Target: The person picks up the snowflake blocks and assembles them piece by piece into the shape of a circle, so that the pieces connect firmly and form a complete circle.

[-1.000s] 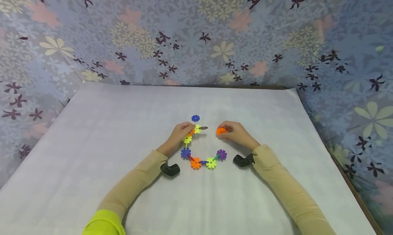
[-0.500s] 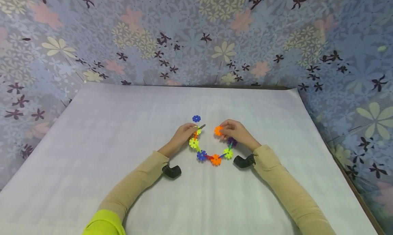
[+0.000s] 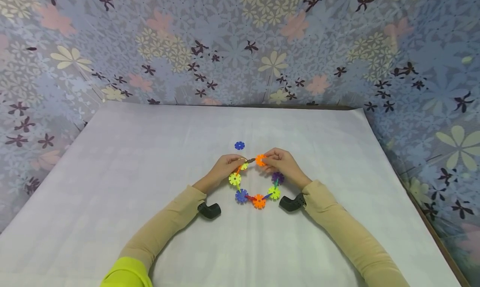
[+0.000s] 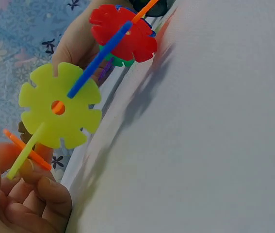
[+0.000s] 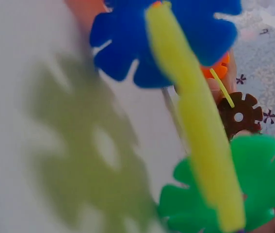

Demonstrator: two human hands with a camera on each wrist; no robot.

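Coloured notched plastic discs, slotted together into a chain, curve in a ring between my hands. My left hand pinches one end, at a yellow disc with a brown disc sticking out from it. An orange disc is pinched in my right hand, its edge right at the brown disc's tip. The purple disc at the chain's other end hangs just below that hand. In the left wrist view, the red disc casts a shadow on the tabletop. A green disc looms close in the right wrist view.
One loose blue disc lies on the white-covered table beyond my hands. A black wrist device sits at the left cuff, another black device at the right. Flower-patterned wallpaper rises behind the table.
The right hand has moved left with the orange disc, up to the brown disc. The chain has swung right and closed into a rounder ring. The left hand has shifted slightly right.
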